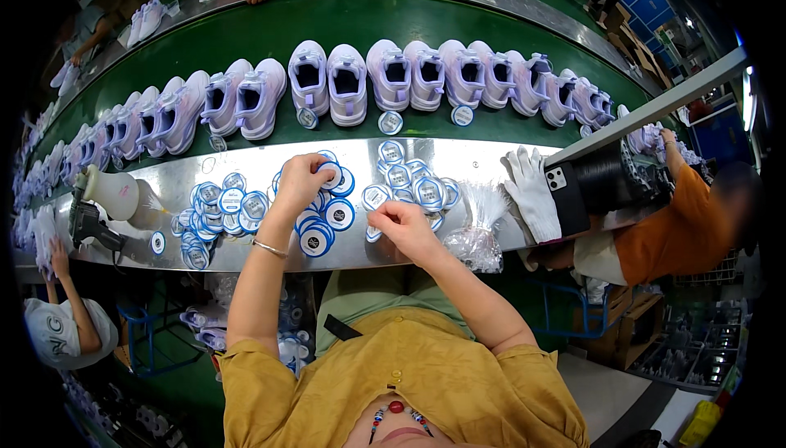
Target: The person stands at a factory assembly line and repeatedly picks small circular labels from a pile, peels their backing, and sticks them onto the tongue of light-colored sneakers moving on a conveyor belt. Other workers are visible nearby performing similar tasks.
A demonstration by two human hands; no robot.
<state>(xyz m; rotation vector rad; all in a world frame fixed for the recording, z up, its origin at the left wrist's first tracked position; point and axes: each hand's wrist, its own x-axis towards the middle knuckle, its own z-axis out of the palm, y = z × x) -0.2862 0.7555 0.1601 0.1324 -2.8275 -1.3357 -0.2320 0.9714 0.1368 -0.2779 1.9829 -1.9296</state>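
My left hand (301, 182) is closed in a pinch at the edge of a round blue-rimmed white tag (331, 174), above a loose heap of similar tags (339, 214) on the metal ledge. My right hand (407, 231) has thumb and forefinger pressed together; what is between them, if anything, is too small to make out. Just beside its fingertips lies a silver-blue round tag (377, 196), at the edge of another pile of tags (399, 176). A third pile (232, 201) is left of my left hand.
Pale lilac sneakers (347, 83) line the green belt (327, 22), some with round tags (390, 123) at their heels. On the ledge are a bundle of clear plastic fasteners (479, 223), a white glove (532, 194), a phone (565, 194) and a tagging gun (88, 223). Co-workers sit either side.
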